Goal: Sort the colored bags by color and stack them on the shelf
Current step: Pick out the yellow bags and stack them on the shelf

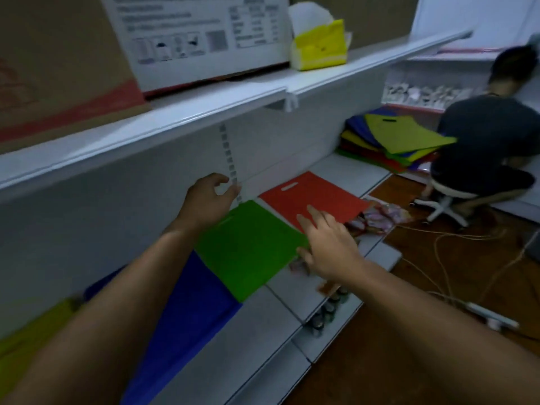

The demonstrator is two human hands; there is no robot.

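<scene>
Bags lie flat in a row along the lower grey shelf (257, 340), and reading from the left the first is a yellow-green bag (26, 337) at the picture's edge, partly hidden behind the left forearm. Next comes a blue bag (187, 311), its right part tucked under a green bag (248, 249) that lies at an angle. The left hand (204, 200) hovers over the green bag's far corner, near the shelf's back panel, fingers loosely curled and apart, gripping nothing. To the right, a red bag (309, 197) with a cut-out handle lies just beside the green one. The right hand (327, 244) is spread with straight fingers, the fingertips (312, 210) over the red bag's near edge; whether they touch it cannot be told. Above, on the upper shelf (204, 109), stand a cardboard box (67, 65) and a yellow packet (321, 45). Farther right, at the shelf's far end, sits a mixed pile of bags (388, 141) with a yellow-green one on top, and beside it a person in a dark shirt (488, 135) crouches on a white stool (447, 203).
</scene>
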